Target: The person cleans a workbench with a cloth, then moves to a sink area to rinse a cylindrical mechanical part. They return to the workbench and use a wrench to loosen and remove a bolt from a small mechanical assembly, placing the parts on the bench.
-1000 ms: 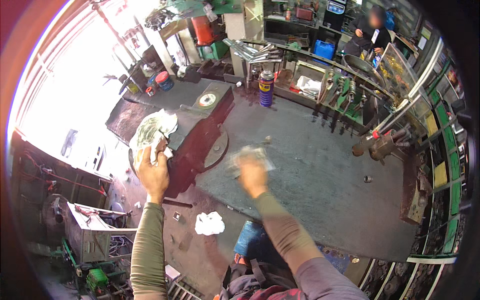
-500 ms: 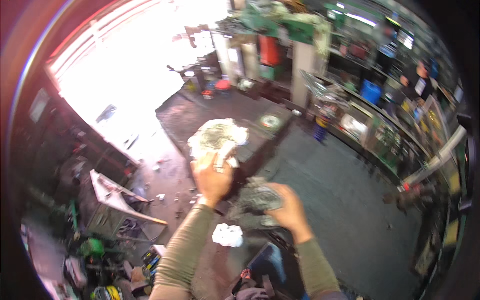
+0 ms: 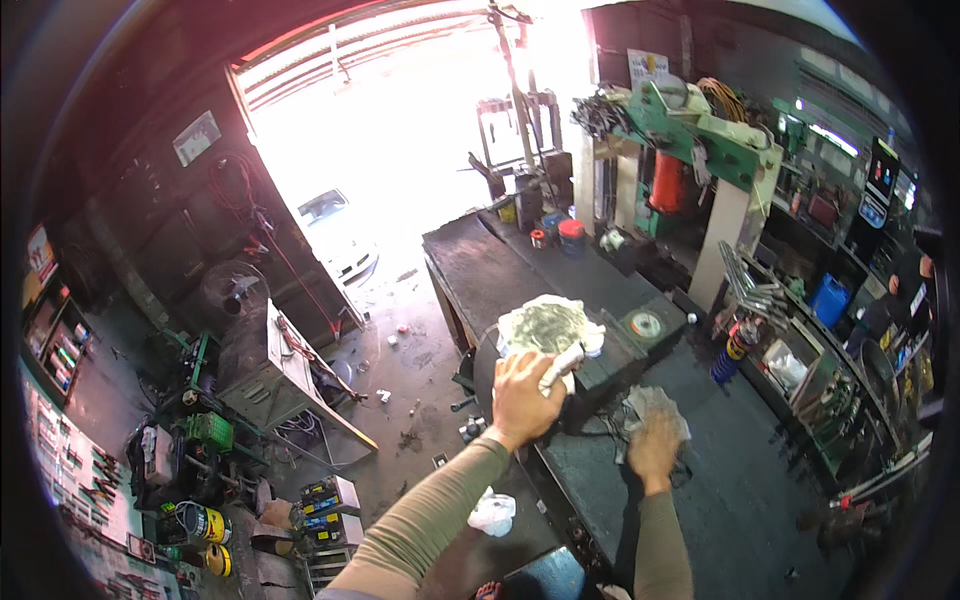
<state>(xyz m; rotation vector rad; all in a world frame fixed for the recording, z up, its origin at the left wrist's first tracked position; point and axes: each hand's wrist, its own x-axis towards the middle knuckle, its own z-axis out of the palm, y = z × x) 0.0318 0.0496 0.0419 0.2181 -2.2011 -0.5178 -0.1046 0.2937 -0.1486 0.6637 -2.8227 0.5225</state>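
Note:
My left hand [image 3: 528, 395] grips a crumpled white rag [image 3: 555, 320], stained greenish-grey, beside a dark rounded shape on the workbench's left part; what lies beneath the rag is hidden. My right hand [image 3: 655, 445] rests on a grey, crumpled rag [image 3: 642, 405] on the dark metal bench top [image 3: 740, 470], fingers curled over it. A white-and-green disc [image 3: 645, 323] lies farther back on the raised slab. A white crumpled bundle [image 3: 492, 514] is below the bench edge, between my forearms.
Bright doorway [image 3: 390, 130] with a white car [image 3: 335, 240] ahead-left. Red-lidded tub [image 3: 572, 233] at the bench's back. Green press [image 3: 690, 125], spray can [image 3: 732, 358] and blue jug [image 3: 830, 300] rightward. A person [image 3: 900, 285] at far right. Cart [image 3: 265, 375], batteries [image 3: 328, 515] and buckets [image 3: 205, 520] on the left.
The view has swung left, showing more doorway and floor. My right hand has moved the grey rag across the bench; my left hand still grips the white rag.

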